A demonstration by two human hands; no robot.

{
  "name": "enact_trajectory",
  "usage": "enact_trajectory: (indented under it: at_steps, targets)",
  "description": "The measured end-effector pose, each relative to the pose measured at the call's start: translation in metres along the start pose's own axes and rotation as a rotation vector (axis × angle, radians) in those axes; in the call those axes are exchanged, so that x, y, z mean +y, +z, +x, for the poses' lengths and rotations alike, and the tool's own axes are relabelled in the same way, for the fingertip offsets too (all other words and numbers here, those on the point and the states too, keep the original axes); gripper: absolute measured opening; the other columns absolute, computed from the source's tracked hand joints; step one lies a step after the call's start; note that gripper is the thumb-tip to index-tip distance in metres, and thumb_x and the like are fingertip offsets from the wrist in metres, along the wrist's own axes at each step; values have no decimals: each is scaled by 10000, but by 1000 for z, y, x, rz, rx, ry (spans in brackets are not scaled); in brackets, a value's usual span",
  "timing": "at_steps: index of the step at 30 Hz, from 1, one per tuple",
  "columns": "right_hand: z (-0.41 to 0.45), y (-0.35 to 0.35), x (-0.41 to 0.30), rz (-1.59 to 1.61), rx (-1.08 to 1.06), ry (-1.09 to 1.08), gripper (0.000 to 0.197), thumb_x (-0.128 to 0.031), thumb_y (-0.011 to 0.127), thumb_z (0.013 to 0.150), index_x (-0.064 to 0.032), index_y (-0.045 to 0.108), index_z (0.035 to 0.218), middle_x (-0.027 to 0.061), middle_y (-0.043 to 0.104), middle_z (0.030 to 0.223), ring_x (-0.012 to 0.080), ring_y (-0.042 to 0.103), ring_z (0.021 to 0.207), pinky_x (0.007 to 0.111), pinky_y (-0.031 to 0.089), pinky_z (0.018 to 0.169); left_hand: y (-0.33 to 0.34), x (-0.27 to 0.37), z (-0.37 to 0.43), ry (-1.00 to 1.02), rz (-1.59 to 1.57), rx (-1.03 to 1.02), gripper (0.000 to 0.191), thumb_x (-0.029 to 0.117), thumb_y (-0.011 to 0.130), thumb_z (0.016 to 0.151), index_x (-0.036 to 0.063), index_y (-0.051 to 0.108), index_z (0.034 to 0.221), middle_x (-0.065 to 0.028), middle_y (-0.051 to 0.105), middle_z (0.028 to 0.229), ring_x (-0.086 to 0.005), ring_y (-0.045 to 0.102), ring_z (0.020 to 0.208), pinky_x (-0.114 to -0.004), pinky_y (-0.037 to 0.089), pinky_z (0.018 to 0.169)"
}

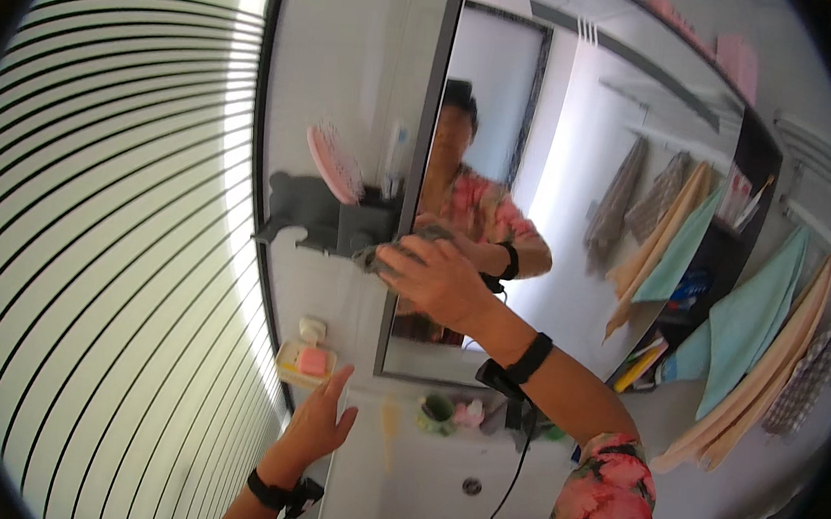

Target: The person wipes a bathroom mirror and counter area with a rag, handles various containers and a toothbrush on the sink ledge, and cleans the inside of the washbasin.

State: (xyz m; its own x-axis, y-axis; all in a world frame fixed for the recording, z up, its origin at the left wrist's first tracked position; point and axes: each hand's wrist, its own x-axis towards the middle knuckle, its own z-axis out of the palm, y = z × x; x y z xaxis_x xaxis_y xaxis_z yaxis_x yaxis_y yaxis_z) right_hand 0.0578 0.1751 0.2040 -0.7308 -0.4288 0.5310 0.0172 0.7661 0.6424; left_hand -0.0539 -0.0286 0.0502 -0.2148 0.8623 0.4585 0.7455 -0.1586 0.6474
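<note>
My right hand point(436, 276) presses a bunched grey cloth point(372, 257) at the left edge of the wall mirror point(492, 214), beside a dark wall-mounted holder point(302, 207). A pink hairbrush point(335, 165) and what looks like a toothbrush point(395, 155) stand up from that holder. My left hand point(318, 420) holds nothing, its fingers apart, just below a soap dish point(283, 372) with a pink soap bar point(313, 360). Both wrists wear black bands with a small device. The mirror reflects a person in a floral top.
Below the mirror lies a white sink basin point(427, 487) with a green cup point(436, 413) and small items on its ledge. A black cable point(511, 486) hangs across the basin. Towels point(754, 330) hang at right, near open shelves point(747, 183). A ribbed light panel point(132, 237) fills the left.
</note>
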Motion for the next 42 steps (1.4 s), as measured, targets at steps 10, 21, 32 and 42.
enact_trajectory:
  at_steps: [10, 21, 32, 42]
  targets:
    - [99, -90, 108, -299, 173, 116, 402, 9, 539, 669, -124, 603, 1044, 28, 499, 1201, 255, 465, 1015, 346, 410, 798, 21, 4, 27, 264, -8, 25, 479, 94, 558, 771, 19, 411, 1221, -216, 402, 1273, -387, 447, 1110, -412, 404, 911]
    - [187, -161, 227, -675, 421, 291, 488, 32, 477, 682, -148, 578, 1124, 118, 510, 1209, 339, 462, 1026, 384, 398, 894, 51, -27, -41, 255, 78, -151, 455, 150, 582, 743, 19, 461, 1162, -252, 404, 1243, -407, 417, 1140, -444, 391, 926]
    - [15, -47, 73, -130, -56, -167, 374, -66, 532, 701, -123, 577, 1068, 77, 466, 1220, 287, 459, 1094, 423, 378, 911, -39, 56, 2, 372, 10, -107, 512, 132, 613, 761, -5, 412, 1211, -242, 335, 1292, -411, 402, 1139, -435, 373, 934]
    - [19, -160, 174, -611, 374, 367, 460, -24, 552, 655, -98, 551, 1109, 140, 515, 1161, 350, 484, 1025, 421, 408, 864, -16, 48, 94, 445, 245, 114, 690, 67, 626, 703, -4, 289, 1302, -213, 243, 1377, -397, 273, 1249, -443, 289, 1004]
